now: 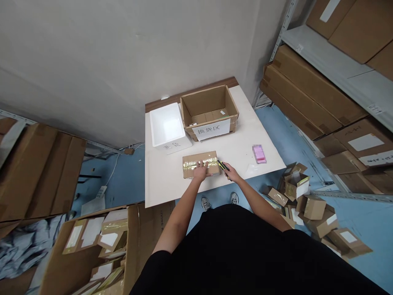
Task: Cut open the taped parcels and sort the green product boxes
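Note:
A small cardboard box (188, 159) bound with shiny yellowish tape lies near the front edge of the white table. My left hand (200, 171) rests flat on its top, fingers spread over the tape. In my right hand (232, 173) is a black and yellow box cutter (223, 166), gripped with its tip at the box's right end. Whether the blade touches the tape is too small to tell.
Behind the box stand a white foam bin (168, 124) and a larger open carton (208, 106) with a handwritten label. A pink blurred item (259, 154) lies at the table's right. Discarded boxes (316, 207) cover the floor at right; a big carton of packages (135, 246) stands at left.

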### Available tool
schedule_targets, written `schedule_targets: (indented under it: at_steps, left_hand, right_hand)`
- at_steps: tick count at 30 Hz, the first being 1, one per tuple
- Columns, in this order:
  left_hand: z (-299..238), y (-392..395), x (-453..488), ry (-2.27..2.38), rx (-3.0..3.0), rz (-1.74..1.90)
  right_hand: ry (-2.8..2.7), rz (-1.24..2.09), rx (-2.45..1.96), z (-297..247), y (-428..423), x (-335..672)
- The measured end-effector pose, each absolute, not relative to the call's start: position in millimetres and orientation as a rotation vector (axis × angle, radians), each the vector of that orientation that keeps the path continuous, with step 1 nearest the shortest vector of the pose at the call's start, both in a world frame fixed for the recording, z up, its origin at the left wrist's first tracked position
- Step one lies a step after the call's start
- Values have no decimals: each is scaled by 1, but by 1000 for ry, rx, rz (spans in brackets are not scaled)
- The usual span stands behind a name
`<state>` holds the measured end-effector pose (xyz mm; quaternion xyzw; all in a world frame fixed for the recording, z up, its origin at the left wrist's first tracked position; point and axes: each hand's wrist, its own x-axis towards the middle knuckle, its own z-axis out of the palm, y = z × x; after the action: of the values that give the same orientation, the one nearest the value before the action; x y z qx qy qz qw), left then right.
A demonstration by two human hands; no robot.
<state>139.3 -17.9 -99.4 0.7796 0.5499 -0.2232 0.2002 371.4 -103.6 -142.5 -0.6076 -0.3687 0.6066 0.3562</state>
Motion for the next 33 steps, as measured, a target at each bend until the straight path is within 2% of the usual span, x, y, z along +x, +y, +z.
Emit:
schedule_targets:
  at_steps: [6, 11, 16, 21, 27, 33]
  left_hand:
    - [-99, -18, 136, 1539, 2172, -597]
    - [-99, -21, 135, 1551, 2194, -581]
    - [-100, -21, 135, 1560, 2182, -579]
    - [-101, -22, 136, 1579, 2154, -525]
    - [-93, -26, 139, 1630, 2185, -352]
    - [-79, -21, 93, 1742, 2176, -216]
  right_hand:
    - [-953, 1516, -1597, -155, -127, 386]
    - [-570, 1171, -2049, -176, -115, 401]
    - [-705, 1094, -2289, -191, -90, 431]
    - [-830, 1050, -2258, -192, -83, 437]
    - [-1102, 1208, -1918, -179, -84, 345]
    - [-1162, 1132, -1973, -174, -70, 299]
